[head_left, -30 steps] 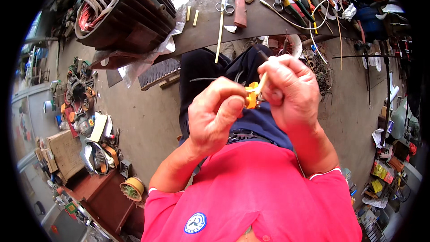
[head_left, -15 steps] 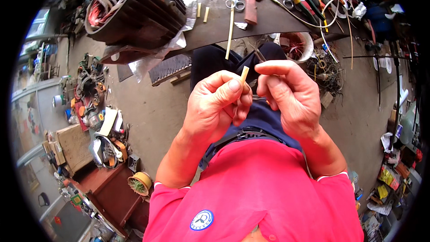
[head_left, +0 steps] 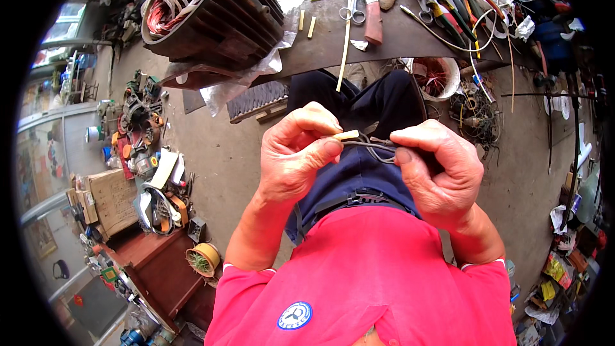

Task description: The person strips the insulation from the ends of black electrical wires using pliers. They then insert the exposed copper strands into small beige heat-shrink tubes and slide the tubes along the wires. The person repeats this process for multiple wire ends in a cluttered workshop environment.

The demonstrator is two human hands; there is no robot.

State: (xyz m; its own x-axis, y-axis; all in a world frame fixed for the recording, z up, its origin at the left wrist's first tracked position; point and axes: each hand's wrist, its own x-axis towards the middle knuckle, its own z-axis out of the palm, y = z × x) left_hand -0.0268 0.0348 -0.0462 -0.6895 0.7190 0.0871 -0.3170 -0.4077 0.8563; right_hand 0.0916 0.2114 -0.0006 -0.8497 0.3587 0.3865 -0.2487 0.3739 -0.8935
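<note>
A short cream tube is pinched between thumb and fingers of the left hand, held above the lap in front of the red shirt. A thin dark wire runs out of the tube end to the right hand, where it is gripped in closed fingers; the wire loops slightly between the two hands. Both hands are held close together, nearly touching, over dark blue trousers. Beyond the knees a dark workbench is seen, with a large finned motor stator at its left end, copper windings showing inside. Two more cream tube pieces lie on the bench just beside the stator, with scissors, a knife and pliers to the right. A white bowl with reddish wire sits under the bench edge. Clutter lies on the floor at left.
</note>
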